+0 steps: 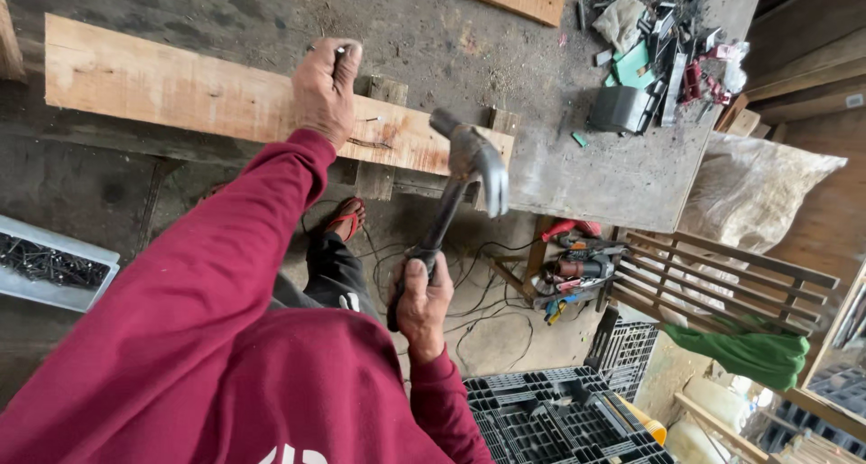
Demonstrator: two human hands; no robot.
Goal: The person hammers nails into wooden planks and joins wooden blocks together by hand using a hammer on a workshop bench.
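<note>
Workshop bench [577,171], plank [180,90] lying across the upper left.
Left hand [325,85] is pinching a nail [337,53] against the plank; right hand [422,303] (fingers clamped) is gripping a hammer [456,198] at centre frame.

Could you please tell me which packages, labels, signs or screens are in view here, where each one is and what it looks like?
Nail tray: left edge, shallow grey rectangle holding dark nails.
Sack: right of the workbench, bulging, off-white.
Crates: bottom centre, black plastic lattice.
Label: far right on a timber, small white rectangle, too small to make out.
No signs or screens show.
</note>
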